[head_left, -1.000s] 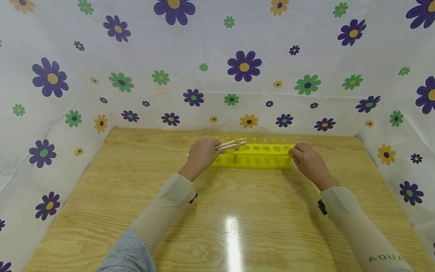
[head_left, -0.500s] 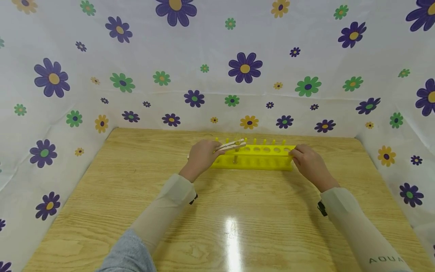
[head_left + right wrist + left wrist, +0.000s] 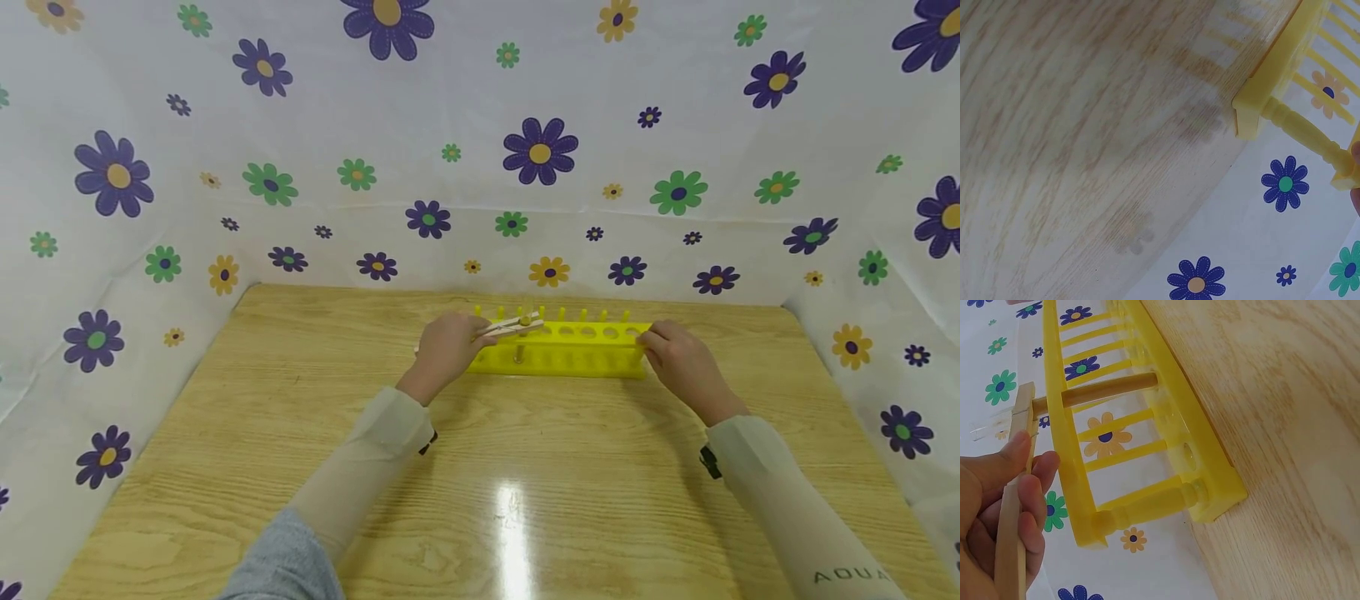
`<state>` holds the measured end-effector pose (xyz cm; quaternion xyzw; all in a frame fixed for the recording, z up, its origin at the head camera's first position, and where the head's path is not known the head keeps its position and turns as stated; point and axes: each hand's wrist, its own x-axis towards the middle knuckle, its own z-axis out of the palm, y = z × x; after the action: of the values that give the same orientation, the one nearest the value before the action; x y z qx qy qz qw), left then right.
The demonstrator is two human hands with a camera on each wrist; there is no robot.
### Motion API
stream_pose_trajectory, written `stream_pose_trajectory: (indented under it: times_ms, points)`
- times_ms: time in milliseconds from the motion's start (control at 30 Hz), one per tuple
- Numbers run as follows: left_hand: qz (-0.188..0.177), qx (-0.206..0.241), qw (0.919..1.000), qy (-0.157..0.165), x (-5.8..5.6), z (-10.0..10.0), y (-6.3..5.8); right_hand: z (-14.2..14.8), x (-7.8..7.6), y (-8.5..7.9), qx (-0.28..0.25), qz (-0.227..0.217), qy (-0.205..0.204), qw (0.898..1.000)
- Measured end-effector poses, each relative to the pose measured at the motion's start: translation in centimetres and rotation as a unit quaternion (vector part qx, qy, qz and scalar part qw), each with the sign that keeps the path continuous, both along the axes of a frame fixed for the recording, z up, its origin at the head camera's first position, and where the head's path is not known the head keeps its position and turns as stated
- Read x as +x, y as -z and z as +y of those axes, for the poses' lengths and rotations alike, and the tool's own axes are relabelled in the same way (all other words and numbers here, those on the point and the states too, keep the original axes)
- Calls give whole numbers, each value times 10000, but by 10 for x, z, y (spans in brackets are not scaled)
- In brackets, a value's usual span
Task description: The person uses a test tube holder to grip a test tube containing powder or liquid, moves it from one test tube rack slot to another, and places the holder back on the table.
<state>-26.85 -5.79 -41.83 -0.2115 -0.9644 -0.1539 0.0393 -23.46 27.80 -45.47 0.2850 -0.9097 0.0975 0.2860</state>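
My left hand (image 3: 447,348) grips a wooden test tube clamp (image 3: 1010,544), thumb and fingers round its handle. At its far end, the clamp's jaws are around the upper part of a test tube (image 3: 1110,389) containing brown liquid. That tube stands upright through a hole in the yellow test tube rack (image 3: 592,365), with its clear top sticking out above the clamp. My right hand (image 3: 686,367) pinches the rack's right end at the top. Only its fingertips (image 3: 1356,159) show at the edge of the right wrist view, beside the rack's end post.
The rack stands on a wood-grain table (image 3: 540,467) near its back edge, a row of pegs (image 3: 583,316) along its rear. Behind and at both sides hangs a white flower-print cloth (image 3: 315,117).
The clamp has sunk slightly toward the rack's top, my left hand going with it. My right hand keeps its hold on the rack's end.
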Motion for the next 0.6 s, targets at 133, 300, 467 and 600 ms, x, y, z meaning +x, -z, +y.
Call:
stream_pose_trajectory:
  times_ms: [133,300,467,600]
  points:
    - [21,17,10000,-6,2,0,0,0,0,-1,19,-31,41,10000]
    - [145,74,9999,53,1,0,1,0,0,0,9,-101,95,9999]
    - [144,93,9998,58,2,0,0,0,1,-1,12,-119,125,9999]
    - [103,104,9999,49,2,0,-1,0,1,-2,14,-128,112,9999]
